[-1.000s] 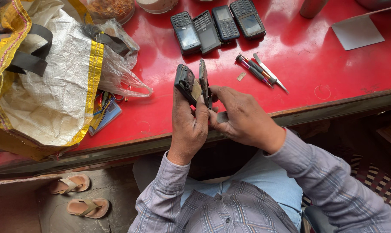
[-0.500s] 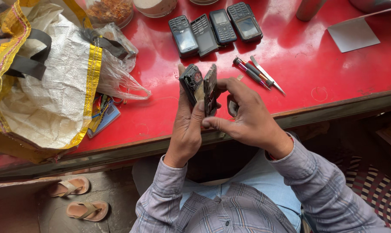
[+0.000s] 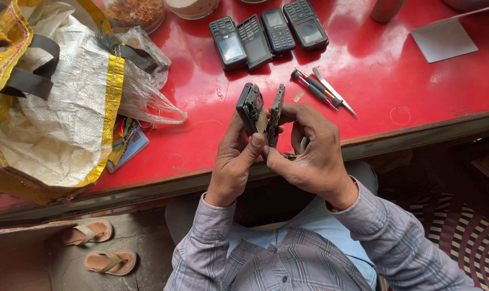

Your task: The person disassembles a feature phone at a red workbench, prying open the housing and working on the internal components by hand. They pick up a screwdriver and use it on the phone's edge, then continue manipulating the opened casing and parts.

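Observation:
A small dark keypad phone is split into two parts above the front edge of the red table (image 3: 212, 140). My left hand (image 3: 235, 161) grips the thicker back half (image 3: 251, 108), its inside facing right. My right hand (image 3: 309, 151) holds the thin front panel (image 3: 277, 106) upright beside it, the two parts nearly touching at the bottom. Both hands press close together, thumbs meeting under the parts.
Several dark keypad phones (image 3: 269, 32) lie in a row at the back. A screwdriver and tweezers (image 3: 322, 91) lie right of my hands. A white and yellow woven bag (image 3: 56, 108) fills the left side. A grey sheet (image 3: 443, 40) lies far right. Sandals (image 3: 99, 248) rest on the floor.
The two phone parts have spread a little apart and are held more upright. My right fingers have shifted onto the front panel's edge. Both hands stay at the table's front edge.

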A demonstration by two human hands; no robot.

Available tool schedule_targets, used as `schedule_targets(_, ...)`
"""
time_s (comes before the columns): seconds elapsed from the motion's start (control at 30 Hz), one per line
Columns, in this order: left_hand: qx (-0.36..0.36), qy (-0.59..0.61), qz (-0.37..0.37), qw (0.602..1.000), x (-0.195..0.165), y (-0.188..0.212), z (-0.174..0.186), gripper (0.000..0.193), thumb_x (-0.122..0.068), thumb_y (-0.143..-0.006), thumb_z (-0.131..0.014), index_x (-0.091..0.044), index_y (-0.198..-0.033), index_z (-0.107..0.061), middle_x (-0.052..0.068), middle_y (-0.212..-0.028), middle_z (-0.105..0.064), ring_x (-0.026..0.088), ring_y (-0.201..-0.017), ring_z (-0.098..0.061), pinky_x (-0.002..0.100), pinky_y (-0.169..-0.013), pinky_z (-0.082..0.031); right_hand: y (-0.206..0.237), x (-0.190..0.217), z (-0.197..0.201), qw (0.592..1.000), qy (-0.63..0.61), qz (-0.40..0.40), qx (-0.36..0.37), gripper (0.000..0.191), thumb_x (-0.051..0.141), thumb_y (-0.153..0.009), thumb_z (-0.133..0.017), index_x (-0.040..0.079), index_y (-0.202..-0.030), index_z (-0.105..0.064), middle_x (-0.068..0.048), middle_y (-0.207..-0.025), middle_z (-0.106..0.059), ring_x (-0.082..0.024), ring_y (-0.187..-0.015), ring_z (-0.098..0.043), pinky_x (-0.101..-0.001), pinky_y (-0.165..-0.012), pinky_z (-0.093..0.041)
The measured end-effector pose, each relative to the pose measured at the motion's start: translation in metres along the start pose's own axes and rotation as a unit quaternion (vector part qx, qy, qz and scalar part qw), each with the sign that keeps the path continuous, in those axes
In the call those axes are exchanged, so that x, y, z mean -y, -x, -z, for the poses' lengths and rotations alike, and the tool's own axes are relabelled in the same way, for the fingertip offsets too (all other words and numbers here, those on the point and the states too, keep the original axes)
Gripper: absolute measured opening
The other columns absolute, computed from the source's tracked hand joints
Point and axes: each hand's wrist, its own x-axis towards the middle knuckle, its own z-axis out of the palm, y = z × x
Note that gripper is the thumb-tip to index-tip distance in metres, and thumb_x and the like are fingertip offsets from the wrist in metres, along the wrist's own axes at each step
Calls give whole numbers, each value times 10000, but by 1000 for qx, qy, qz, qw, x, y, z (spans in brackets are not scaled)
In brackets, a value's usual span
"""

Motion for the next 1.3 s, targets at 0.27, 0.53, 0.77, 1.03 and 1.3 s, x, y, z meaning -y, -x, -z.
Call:
schedule_targets(0.27,15,11,-21,1000,-6,-8,5,651,-360,-1077,-620,-44,-1589,-372,123,-1391,-615,227,-1249,-635,357,-1009,-565,-5,-6,2,999,10,4,44,574,98,-794,-859,18,-1315,-631,29,-947,-607,14,-635,-378,-185,-529,-326)
schedule_targets(0.53,38,-21,13,999,-16,-9,13,503,-287,-1059,-626,-19,-1451,-458,129,-1205,-596,175,-968,-652,295,-729,-616,-24,-12,15,989,-123,-37,74,691,94,-765,-862,67,-1384,-558,56,-1133,-681,36,-584,-331,-168,-491,-287)
schedule_targets(0.77,7,-34,-2,999,-16,-15,8,455,-347,-1079,-497,3,-1362,-557,54,-1024,-632,112,-849,-580,245,-685,-507,-27,-18,4,999,-21,3,33,487,100,-823,-855,61,-1257,-636,34,-960,-679,18,-556,-322,-197,-467,-266)
schedule_targets(1.03,-55,-165,-57,983,-17,-13,-1,437,-360,-1089,-494,10,-1261,-651,64,-961,-605,122,-808,-564,264,-725,-488,-27,-40,-4,988,-142,-34,41,379,109,-876,-814,50,-1143,-550,32,-942,-627,32,-613,-359,-176,-493,-286)
schedule_targets(1.3,-24,-297,-149,943,-30,-15,1,392,-229,-970,-710,12,-1270,-638,119,-1105,-653,230,-1006,-652,329,-904,-521,-29,-35,5,967,-223,-73,98,550,68,-877,-719,41,-1379,-496,1,-1033,-674,3,-910,-651,-168,-761,-530)
